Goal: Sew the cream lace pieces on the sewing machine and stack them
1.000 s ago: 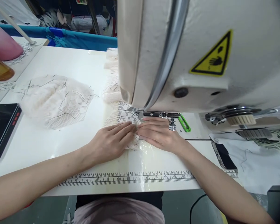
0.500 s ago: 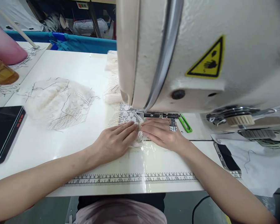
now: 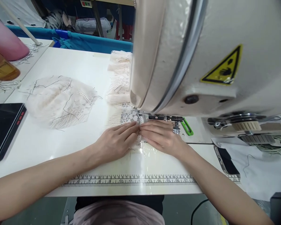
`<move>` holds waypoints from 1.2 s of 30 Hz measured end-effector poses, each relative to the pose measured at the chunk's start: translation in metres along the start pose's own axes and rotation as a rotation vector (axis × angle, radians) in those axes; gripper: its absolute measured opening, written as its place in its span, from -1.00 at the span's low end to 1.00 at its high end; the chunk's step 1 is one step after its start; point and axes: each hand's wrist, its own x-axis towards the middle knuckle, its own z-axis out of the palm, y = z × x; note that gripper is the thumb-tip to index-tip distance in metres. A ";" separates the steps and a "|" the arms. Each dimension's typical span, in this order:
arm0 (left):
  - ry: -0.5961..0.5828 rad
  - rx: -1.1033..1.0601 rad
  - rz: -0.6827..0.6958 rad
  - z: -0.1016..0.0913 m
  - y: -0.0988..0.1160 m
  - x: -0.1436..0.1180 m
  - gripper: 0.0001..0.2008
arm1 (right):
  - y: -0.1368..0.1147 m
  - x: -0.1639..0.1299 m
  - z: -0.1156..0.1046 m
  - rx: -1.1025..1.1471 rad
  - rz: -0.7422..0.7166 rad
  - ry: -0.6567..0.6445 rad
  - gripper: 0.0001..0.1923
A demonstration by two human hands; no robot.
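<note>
My left hand [image 3: 115,143] lies flat, fingers together, pressing on a strip of white lace [image 3: 128,117] just in front of the sewing machine's presser foot [image 3: 144,118]. My right hand [image 3: 161,136] lies flat beside it, fingertips meeting the left ones on the same lace. The lace runs under the cream sewing machine head [image 3: 201,56] and piles up behind it [image 3: 119,78]. The needle itself is hidden by the machine head.
A heap of lace pieces with dark threads [image 3: 61,100] lies to the left. A black phone [image 3: 3,128] sits at the far left, another phone [image 3: 227,161] at the right. A green clip [image 3: 187,126], a printed ruler [image 3: 131,180] and an amber bottle [image 3: 3,70] are on the white table [image 3: 72,65].
The lace's near end has fed further toward the presser foot, so less of it shows in front of my fingers. Both hands stay flat on it. My head shifted slightly left.
</note>
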 end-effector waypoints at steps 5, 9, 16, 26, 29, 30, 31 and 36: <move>0.012 -0.006 -0.090 -0.001 -0.003 0.000 -0.78 | -0.008 0.008 0.004 -0.060 -0.040 0.062 -0.82; 0.018 0.007 -0.126 -0.002 -0.006 0.001 -0.76 | -0.012 0.011 0.007 -0.092 -0.018 0.061 -0.81; 0.023 0.053 -0.156 0.002 -0.010 0.001 -0.76 | -0.012 0.011 0.011 -0.136 -0.001 0.084 -0.81; -0.018 0.091 -0.148 0.003 -0.008 0.001 -0.67 | -0.011 0.007 0.008 -0.194 0.075 0.054 -0.79; -0.013 0.099 -0.128 0.005 -0.009 -0.001 -0.63 | -0.009 0.006 0.008 -0.175 0.088 0.026 -0.77; -0.013 0.103 -0.123 0.006 -0.009 -0.001 -0.62 | -0.008 0.005 0.008 -0.164 0.092 0.015 -0.76; -0.014 0.106 -0.117 0.007 -0.009 -0.002 -0.62 | -0.006 0.005 0.008 -0.154 0.095 0.008 -0.76; -0.025 0.118 -0.102 0.008 -0.009 -0.002 -0.61 | 0.000 0.004 0.008 -0.137 0.094 0.002 -0.79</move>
